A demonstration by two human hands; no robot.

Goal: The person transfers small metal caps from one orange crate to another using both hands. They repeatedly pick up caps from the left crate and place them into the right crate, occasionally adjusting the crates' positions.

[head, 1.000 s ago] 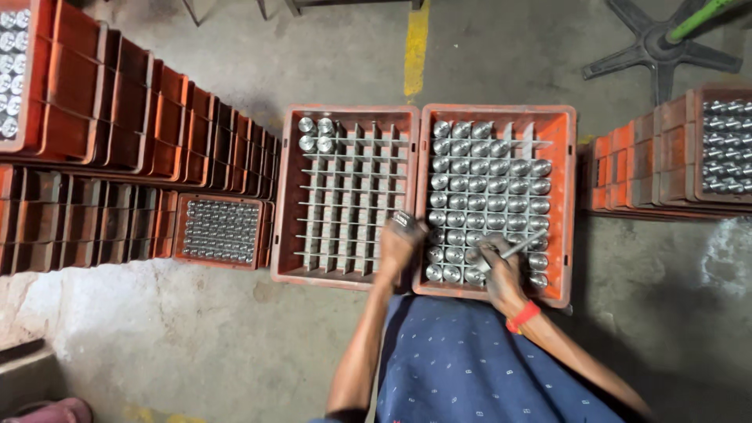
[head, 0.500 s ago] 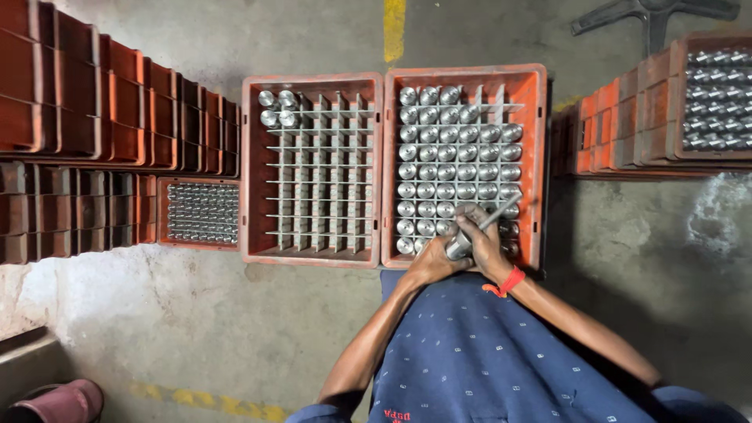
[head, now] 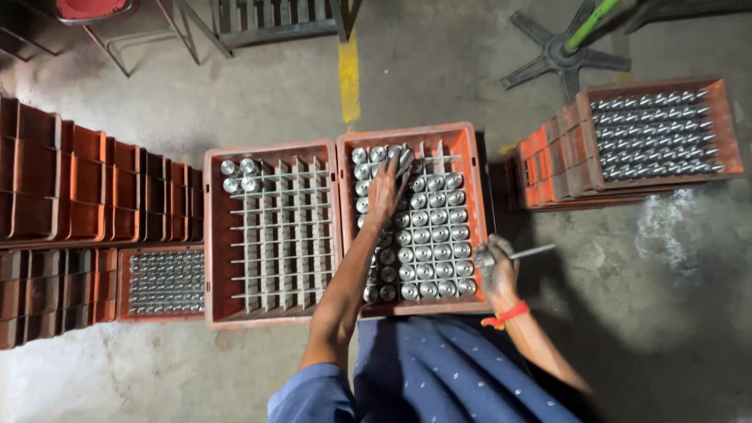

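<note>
Concrete floor, grey and stained, with a yellow painted stripe [head: 348,74], carries 2 orange crates set side by side in front of the seated person. Of these, the left crate [head: 213,235] has a wire grid of cells that is nearly bare: about 4 shiny metal cylinders [head: 239,175] stand in its far left corner, and every other cell shows only the divider. By contrast, the right crate [head: 468,180] is mostly filled with upright metal parts [head: 427,235], with a few open cells along its far edge. Judged from this layout, the transfer of parts between the 2 crates is at an early stage, with nearly the whole batch left to handle. Reaching to the far rows of the right crate, the left hand [head: 385,192] has its fingers closed around a metal part at its tip. Beside the near right corner of that crate, the right hand [head: 497,266] is clenched on a part whose thin stem [head: 533,251] sticks out to the right. Stacks of orange crates stand to the left [head: 70,180], a filled crate [head: 160,282] lies near them, and another filled crate [head: 666,133] sits on a stack at right. The forearm hides several cells of the right crate, and whether the left fingers grip 1 part or 2 cannot be made out.
</note>
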